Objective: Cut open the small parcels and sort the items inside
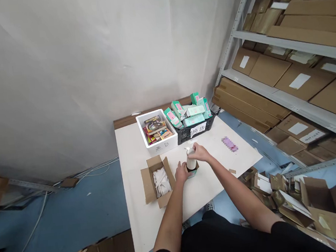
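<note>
One open carton (147,185) stands left of the left grip (182,173), which holds a small box (193,173) on the worktop (146,229). The right grip (200,153) clasps a white cylinder (191,163), partly inside that box; a black crate (184,135) sits beyond.

- On my head feed, the right hand (200,153) grips a white cylinder (191,163) near its top.
- I see the left hand (182,173) holding the small box (193,173) around its lower end.
- From there: white bin (155,149), ten o'clock; black crate (184,135) of green cartons (193,111), one; open cardboard box (147,185), eight; shelving (249,78), two.
</note>
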{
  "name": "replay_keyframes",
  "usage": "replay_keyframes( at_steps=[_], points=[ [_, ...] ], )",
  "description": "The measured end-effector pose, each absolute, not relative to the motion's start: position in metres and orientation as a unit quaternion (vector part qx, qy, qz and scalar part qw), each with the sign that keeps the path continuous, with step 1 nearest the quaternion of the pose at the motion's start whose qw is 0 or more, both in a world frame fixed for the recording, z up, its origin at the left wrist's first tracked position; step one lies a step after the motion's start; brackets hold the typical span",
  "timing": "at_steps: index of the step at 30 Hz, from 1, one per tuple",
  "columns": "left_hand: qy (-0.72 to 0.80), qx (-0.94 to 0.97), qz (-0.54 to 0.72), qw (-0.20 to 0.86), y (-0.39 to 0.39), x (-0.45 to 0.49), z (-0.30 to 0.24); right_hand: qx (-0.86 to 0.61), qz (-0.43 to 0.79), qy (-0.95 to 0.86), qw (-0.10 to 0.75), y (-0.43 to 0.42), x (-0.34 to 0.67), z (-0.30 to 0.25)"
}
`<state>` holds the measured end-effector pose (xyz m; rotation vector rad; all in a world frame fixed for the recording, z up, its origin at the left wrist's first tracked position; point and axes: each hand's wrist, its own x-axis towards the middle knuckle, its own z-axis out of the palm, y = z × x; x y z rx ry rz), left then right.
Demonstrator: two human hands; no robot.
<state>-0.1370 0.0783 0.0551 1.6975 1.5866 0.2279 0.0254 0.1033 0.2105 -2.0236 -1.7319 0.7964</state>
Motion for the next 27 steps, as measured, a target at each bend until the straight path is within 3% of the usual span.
replay_keyframes(
  at_steps=[4,8,12,18,20,23,27],
  points=[
    [0.608,0.668,0.1,0.417,0.082,-0.144,0.069,-0.671,0.275,-0.64,0.254,0.121,0.042,0.292],
    [0.506,0.637,0.266,0.517,0.092,-0.167,0.111,-0.651,0.277,-0.636,0.308,0.112,0.046,0.329],
    [0.421,0.579,0.466,0.52,0.093,-0.174,0.19,-0.632,0.295,-0.624,0.351,0.101,0.031,0.328],
    [0.475,0.611,0.475,0.419,0.095,-0.162,0.275,-0.574,0.378,-0.556,0.467,0.097,0.006,0.309],
    [0.469,0.589,0.489,0.441,0.1,-0.168,0.282,-0.488,0.477,-0.537,0.496,0.092,0.009,0.3],
    [0.403,0.532,0.512,0.541,0.107,-0.178,0.285,-0.387,0.591,-0.528,0.471,0.081,0.014,0.284],
    [0.329,0.523,0.489,0.616,0.113,-0.178,0.291,-0.405,0.586,-0.518,0.473,0.067,0.01,0.269]
  ],
)
